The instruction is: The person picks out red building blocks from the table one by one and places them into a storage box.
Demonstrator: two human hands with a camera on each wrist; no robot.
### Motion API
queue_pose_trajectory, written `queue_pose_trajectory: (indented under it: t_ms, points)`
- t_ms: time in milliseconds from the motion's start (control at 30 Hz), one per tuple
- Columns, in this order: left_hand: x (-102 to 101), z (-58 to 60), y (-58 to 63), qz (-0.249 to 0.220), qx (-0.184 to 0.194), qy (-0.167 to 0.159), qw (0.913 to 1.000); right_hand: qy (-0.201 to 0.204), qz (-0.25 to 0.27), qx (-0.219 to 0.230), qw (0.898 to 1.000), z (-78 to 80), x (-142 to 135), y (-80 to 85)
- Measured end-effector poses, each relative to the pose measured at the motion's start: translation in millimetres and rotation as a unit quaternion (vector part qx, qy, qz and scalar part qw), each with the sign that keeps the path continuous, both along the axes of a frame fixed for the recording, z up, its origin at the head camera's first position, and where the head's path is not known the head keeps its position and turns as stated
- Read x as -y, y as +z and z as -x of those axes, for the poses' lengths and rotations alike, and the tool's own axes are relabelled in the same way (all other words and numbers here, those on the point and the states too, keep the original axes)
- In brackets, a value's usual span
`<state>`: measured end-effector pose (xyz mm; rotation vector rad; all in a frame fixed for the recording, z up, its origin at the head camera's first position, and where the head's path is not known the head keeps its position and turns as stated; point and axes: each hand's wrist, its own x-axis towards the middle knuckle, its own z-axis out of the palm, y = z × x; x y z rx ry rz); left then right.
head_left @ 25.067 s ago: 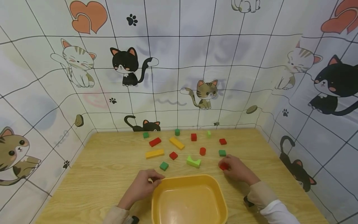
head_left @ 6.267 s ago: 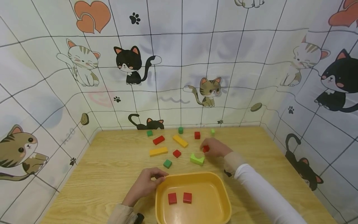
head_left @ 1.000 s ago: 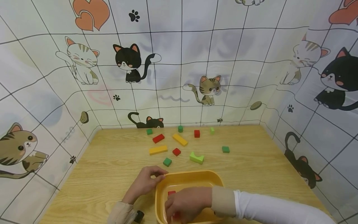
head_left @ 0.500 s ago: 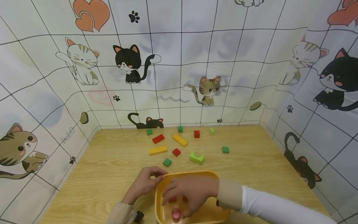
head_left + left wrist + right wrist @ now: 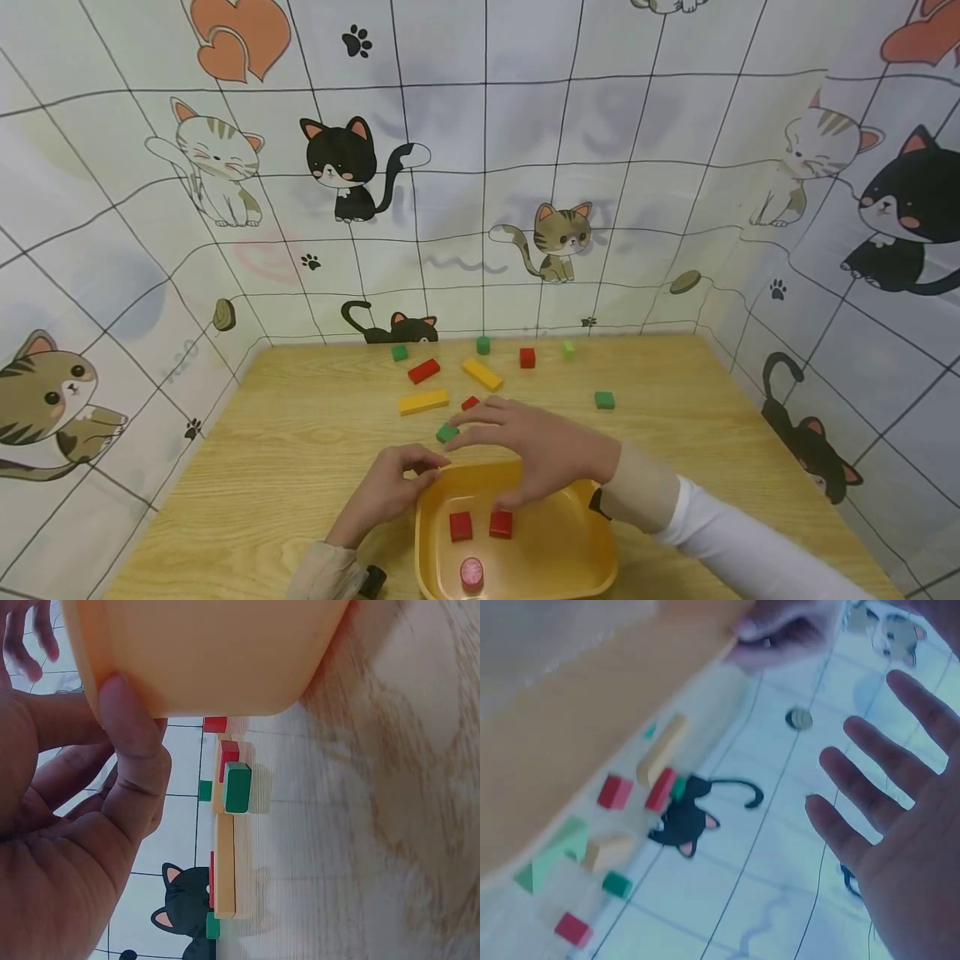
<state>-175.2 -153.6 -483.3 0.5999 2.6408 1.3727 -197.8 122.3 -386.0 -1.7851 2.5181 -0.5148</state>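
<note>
Lower centre, I see the left hand (image 5: 386, 492) pinching the glossy, round-cornered tray (image 5: 558, 554); the right hand (image 5: 536, 450) hovers above, released, fingers spread.

smooth, glossy plastic tray (image 5: 562, 554); wood-grained table (image 5: 285, 442); matt, rippled, cloth-like backdrop (image 5: 442, 125).

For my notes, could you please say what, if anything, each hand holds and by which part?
The left hand grips the tray by its rim's far left corner; the right hand holds nothing.
</note>
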Motion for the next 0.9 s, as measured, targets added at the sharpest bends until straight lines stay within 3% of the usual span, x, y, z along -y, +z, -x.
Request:
queue_pose_trajectory:
  t_ms: [167,500,900]
  points:
    - [0,-0.5,3.6,0.005,0.014,0.012,0.9998,-0.056,0.023,-0.021,0.998,21.2,-9,1.7]
    - [-2,-1.1,2.0,0.004,0.026,0.016,0.9995,-0.155,0.048,-0.009,0.987,68.1,-25,-6.6]
    - [-1,0.0,-0.4,0.003,0.018,0.015,0.9997,-0.249,0.059,0.038,0.966,117.7,-43,-18.9]
